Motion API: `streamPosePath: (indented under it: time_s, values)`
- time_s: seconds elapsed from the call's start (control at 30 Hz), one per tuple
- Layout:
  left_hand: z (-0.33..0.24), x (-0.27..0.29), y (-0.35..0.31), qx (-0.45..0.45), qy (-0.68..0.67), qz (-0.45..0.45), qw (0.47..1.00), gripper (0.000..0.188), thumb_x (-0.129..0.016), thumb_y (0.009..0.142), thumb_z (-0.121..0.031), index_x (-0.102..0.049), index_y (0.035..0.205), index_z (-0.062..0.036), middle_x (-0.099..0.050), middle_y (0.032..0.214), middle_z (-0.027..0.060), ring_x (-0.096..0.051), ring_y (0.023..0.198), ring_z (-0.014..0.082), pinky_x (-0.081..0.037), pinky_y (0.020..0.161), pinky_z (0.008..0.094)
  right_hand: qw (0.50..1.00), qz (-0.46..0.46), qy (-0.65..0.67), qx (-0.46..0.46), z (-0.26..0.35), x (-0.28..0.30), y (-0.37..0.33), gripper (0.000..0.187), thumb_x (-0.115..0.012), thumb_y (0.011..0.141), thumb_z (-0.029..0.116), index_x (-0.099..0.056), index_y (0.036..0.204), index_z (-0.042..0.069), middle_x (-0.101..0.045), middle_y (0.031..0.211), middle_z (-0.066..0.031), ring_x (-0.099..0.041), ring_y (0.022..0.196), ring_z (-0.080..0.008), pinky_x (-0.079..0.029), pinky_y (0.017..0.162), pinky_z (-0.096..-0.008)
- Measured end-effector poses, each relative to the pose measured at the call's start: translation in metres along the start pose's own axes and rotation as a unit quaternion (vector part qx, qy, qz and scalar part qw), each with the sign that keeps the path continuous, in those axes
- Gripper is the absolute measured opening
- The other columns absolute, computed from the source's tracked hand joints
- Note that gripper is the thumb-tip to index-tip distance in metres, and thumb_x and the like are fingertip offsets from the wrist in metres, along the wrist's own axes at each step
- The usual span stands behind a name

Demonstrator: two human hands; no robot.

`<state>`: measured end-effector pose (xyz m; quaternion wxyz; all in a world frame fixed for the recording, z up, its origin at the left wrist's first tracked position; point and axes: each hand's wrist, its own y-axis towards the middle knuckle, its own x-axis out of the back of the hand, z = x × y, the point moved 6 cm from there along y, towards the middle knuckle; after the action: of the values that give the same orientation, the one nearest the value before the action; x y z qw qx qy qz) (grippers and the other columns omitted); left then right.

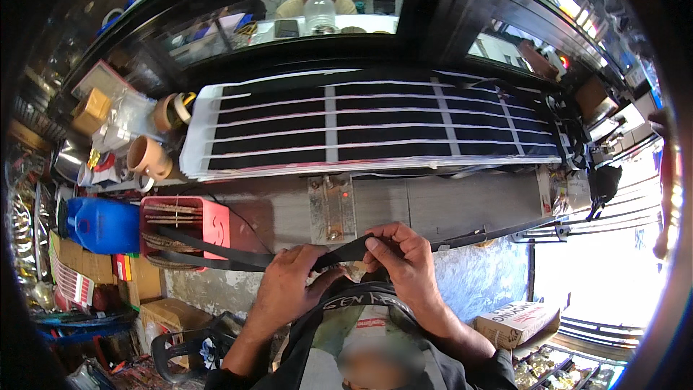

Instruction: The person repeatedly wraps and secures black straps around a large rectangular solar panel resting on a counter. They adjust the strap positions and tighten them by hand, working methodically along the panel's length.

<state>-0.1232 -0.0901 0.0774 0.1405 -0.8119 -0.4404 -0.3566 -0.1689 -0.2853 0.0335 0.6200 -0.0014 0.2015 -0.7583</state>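
A flat black strap (343, 253) is stretched between my two hands, close in front of my body. My left hand (290, 283) is closed round it. A little farther right, my right hand (406, 260) pinches it between thumb and fingers. Left of my hands, black lengths of the strap trail to a pinkish-red plastic bin (216, 225), which holds brown, rope-like pieces (173, 218). Just beyond my hands a worn metal plate with bolts (332, 208) sits at the edge of the grey bench (433, 198).
A thick stack of black sheets with white stripes (382, 119) covers the back of the bench. Left stand a brown cup (148, 157), tape rolls (172, 110) and a blue jerrycan (105, 225). A cardboard box (516, 323) is at lower right. Behind the glass is a clear bottle (320, 13).
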Motion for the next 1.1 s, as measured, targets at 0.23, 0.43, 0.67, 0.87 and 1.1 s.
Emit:
streamPosePath:
  time_s: [0.23, 0.43, 0.67, 0.87, 1.1]
  values:
    - [-0.006, -0.015, 0.041, -0.083, 0.172, -0.015, 0.982, 0.039, -0.082, 0.09, -0.02, -0.067, 0.122, -0.0047, -0.07, 0.097, 0.0135, -0.07, 0.091, 0.0354, -0.056, 0.082, 0.0472, 0.995, -0.066, 0.075, 0.021, 0.013, 0.076, 0.018, 0.017, -0.072, 0.103, 0.007, -0.07, 0.116, -0.005, -0.072, 0.087, -0.0073, -0.068, 0.075, -0.0125, -0.057, 0.073, -0.0271]
    - [-0.018, -0.045, 0.068, -0.068, 0.257, 0.027, 0.964, 0.047, -0.081, 0.091, -0.024, -0.066, 0.13, -0.0047, -0.064, 0.101, 0.0162, -0.066, 0.092, 0.0371, -0.055, 0.081, 0.048, 0.98, -0.126, 0.148, 0.051, 0.03, 0.176, 0.031, 0.02, -0.073, 0.102, 0.008, -0.071, 0.118, -0.003, -0.072, 0.095, -0.0055, -0.069, 0.082, -0.0126, -0.058, 0.075, -0.0288]
    - [-0.036, -0.064, 0.081, -0.11, 0.329, 0.02, 0.938, 0.047, -0.079, 0.076, -0.007, -0.069, 0.122, -0.0047, -0.067, 0.109, 0.0177, -0.069, 0.097, 0.0436, -0.056, 0.083, 0.0524, 0.962, -0.213, 0.148, 0.087, 0.037, 0.315, 0.025, 0.017, -0.073, 0.102, 0.007, -0.073, 0.116, -0.003, -0.072, 0.095, -0.0044, -0.069, 0.083, -0.0118, -0.059, 0.075, -0.029]
    - [-0.035, -0.049, 0.093, -0.172, 0.4, -0.056, 0.899, 0.022, -0.08, 0.09, -0.012, -0.068, 0.106, -0.002, -0.071, 0.1, 0.0214, -0.07, 0.089, 0.0458, -0.055, 0.074, 0.0529, 0.938, -0.32, 0.111, 0.074, 0.019, 0.442, 0.016, 0.014, -0.072, 0.101, 0.005, -0.072, 0.112, -0.003, -0.069, 0.084, -0.0036, -0.065, 0.073, -0.0102, -0.054, 0.067, -0.0266]
    - [-0.002, -0.045, 0.092, -0.009, 0.363, 0.027, 0.931, 0.062, -0.085, 0.084, -0.055, -0.052, 0.091, -0.0039, -0.052, 0.08, 0.015, -0.058, 0.074, 0.0397, -0.047, 0.066, 0.0496, 0.867, -0.482, 0.029, 0.122, -0.016, 0.593, 0.014, 0.005, -0.072, 0.098, 0.0, -0.068, 0.1, 0.0, -0.068, 0.09, -0.0062, -0.065, 0.072, -0.0125, -0.059, 0.064, -0.0307]
